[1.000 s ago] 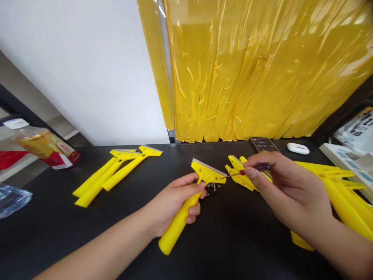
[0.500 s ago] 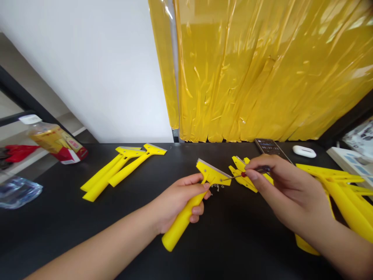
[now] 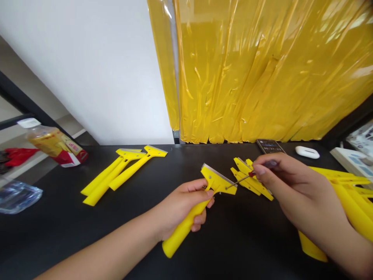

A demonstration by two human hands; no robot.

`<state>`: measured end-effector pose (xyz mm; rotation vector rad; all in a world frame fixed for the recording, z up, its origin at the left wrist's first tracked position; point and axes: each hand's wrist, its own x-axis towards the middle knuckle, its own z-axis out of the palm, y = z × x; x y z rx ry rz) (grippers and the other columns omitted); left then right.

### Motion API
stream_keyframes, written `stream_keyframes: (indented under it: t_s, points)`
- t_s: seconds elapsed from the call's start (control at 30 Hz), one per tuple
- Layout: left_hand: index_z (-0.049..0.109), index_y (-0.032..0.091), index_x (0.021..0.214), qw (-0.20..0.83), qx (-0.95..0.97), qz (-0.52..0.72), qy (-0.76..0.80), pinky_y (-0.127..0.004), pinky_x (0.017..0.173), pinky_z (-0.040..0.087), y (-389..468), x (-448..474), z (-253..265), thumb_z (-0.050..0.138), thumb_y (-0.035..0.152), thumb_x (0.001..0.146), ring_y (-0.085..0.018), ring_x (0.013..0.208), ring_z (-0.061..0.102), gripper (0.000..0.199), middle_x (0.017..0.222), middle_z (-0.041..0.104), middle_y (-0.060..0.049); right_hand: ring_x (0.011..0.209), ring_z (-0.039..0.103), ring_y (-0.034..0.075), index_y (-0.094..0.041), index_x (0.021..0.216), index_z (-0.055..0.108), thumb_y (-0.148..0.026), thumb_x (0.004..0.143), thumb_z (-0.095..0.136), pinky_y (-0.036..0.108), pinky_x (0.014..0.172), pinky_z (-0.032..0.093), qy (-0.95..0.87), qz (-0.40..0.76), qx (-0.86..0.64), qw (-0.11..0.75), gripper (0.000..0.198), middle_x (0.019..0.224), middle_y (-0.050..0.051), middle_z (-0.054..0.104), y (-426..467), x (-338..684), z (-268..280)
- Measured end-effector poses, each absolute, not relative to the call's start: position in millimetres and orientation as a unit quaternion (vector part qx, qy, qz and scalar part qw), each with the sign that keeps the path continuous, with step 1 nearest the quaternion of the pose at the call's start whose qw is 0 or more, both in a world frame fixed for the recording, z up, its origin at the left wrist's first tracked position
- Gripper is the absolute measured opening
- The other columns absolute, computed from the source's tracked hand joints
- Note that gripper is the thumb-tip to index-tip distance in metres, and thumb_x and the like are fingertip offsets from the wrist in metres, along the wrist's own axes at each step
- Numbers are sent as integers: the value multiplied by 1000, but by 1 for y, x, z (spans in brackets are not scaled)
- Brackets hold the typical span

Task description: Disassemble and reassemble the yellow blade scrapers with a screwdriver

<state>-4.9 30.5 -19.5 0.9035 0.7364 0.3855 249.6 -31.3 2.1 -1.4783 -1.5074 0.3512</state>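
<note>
My left hand (image 3: 186, 206) is closed around the handle of a yellow scraper (image 3: 182, 237), whose wide head with a metal blade edge points up and to the right. Between the fingers of my right hand (image 3: 291, 194) is a thin screwdriver (image 3: 242, 179) with a dark handle and a red collar. Its tip touches a screw at the right end of the scraper head. Small screws or nuts lie on the table behind the head, mostly hidden. Just beyond the screwdriver rest several yellow scraper head pieces (image 3: 247, 181), partly covered by my right hand.
Three scrapers (image 3: 128, 169) lie at the back left of the black table (image 3: 116, 245). More yellow scraper handles (image 3: 352, 202) are piled at the right. A phone (image 3: 269, 146) and a white earbud case (image 3: 307, 152) stand at the back. A drink bottle (image 3: 55, 144) leans at the left.
The scraper head and the screwdriver have shifted slightly right and down in view. The screwdriver tip stays at the same screw, and both hands keep their hold.
</note>
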Motion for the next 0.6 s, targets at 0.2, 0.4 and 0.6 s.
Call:
stream_keyframes:
  t_s: [0.2,0.4,0.6]
  points:
    - [60,20,99,819,412,187,353,-19,42,37,31,-4,-20,71,32,99,-3,47,46,16,90,58,2,82,69,16,-33,106,72,-50,103,68,26,71,54,-627,131,-598,482,18,94,-3,74,-30,249,3]
    - [55,21,95,816,384,221,371,-19,42,35,32,-2,-20,72,32,98,-3,47,44,20,88,57,3,104,73,20,-32,122,66,-35,109,57,32,91,55,-780,33,-523,342,16,115,1,75,-39,252,10]
    - [58,20,95,805,404,225,372,-18,42,33,27,0,-18,70,31,99,-3,47,44,17,88,56,3,53,63,21,-27,82,55,-52,109,51,35,49,36,-748,-140,-599,248,38,65,-1,61,-40,256,15]
